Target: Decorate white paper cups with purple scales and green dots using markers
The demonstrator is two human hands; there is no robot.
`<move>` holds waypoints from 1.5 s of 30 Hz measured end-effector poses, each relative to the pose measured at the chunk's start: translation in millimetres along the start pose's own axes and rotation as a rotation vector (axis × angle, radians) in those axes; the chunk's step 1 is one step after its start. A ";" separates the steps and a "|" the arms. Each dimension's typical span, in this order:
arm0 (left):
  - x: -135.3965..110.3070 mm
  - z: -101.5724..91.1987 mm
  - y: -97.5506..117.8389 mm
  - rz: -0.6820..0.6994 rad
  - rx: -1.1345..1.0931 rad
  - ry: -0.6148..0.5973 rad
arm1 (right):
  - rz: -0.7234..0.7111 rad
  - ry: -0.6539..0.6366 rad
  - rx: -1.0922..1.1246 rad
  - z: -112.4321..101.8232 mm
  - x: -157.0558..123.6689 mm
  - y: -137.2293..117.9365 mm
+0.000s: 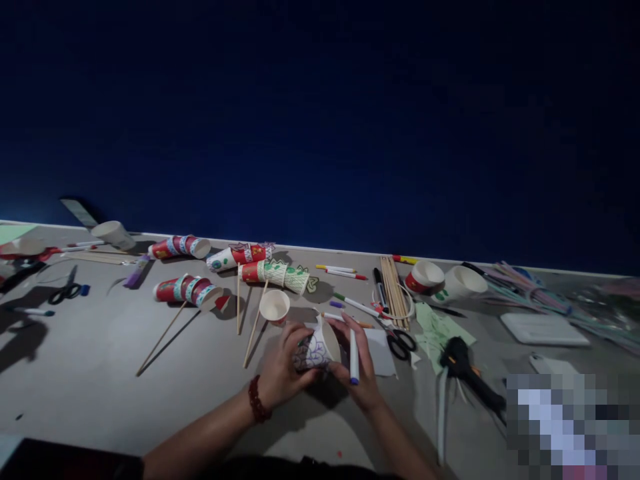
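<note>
My left hand [287,367], with a dark red bead bracelet at the wrist, is wrapped round a white paper cup [316,352] lying on its side. Purple scale-like curves cover the cup's wall, and its mouth faces right. A white felt-tip marker [354,357] with a purple-blue end sits between the fingers of my right hand [364,373]. Those same fingers also steady the cup's rim. Just beyond my hands stands a plain-mouthed paper cup [275,307]. Under the right fingers, a white sheet of paper [384,357] is partly hidden.
Decorated cup chains [187,291] on wooden sticks lie to the left. Black-handled scissors [401,344], a bundle of wooden sticks [394,290] and green paper scraps [440,327] are to the right. A black glue gun [473,377] lies farther right. A dark blue wall [320,133] rises behind the table.
</note>
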State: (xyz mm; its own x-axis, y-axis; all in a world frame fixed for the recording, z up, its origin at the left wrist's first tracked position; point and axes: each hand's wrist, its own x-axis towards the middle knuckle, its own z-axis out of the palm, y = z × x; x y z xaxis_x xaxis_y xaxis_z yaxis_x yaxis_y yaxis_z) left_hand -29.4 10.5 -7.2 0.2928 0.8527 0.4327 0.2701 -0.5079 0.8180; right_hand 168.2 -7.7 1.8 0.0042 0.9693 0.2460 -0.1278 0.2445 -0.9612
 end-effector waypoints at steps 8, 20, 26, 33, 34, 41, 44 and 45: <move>-4.2 7.3 -5.2 -0.281 -0.562 0.104 | -0.018 0.033 0.129 -4.3 -2.2 1.9; 3.8 16.4 1.1 -0.678 -1.157 -0.073 | -0.096 -0.045 0.115 -7.5 -1.7 0.9; 0.5 13.2 1.8 -0.666 -1.163 -0.143 | -0.060 -0.008 0.100 -7.5 -2.6 -5.7; -0.8 10.0 -1.0 -0.567 -1.018 -0.184 | -0.027 0.071 0.067 -5.8 -0.9 -9.3; -0.8 9.9 -1.7 -0.521 -0.992 -0.193 | -0.021 0.075 0.062 -5.9 -0.3 -9.4; -4.1 12.2 -6.2 -0.416 -0.860 -0.350 | 0.016 0.071 -0.009 -4.2 1.1 -13.3; -4.8 11.8 -7.4 -0.387 -0.819 -0.377 | 0.030 0.066 -0.063 -4.0 0.5 -12.3; -4.8 11.1 -7.6 -0.380 -0.808 -0.382 | 0.032 0.069 -0.084 -4.0 0.6 -12.3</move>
State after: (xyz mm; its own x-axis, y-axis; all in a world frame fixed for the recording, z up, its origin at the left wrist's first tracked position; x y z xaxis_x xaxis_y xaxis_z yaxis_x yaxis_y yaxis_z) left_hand -22.7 8.9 -19.6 0.6326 0.7728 0.0501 -0.2615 0.1524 0.9531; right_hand 173.7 -10.1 13.2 0.0700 0.9754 0.2091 -0.0454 0.2125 -0.9761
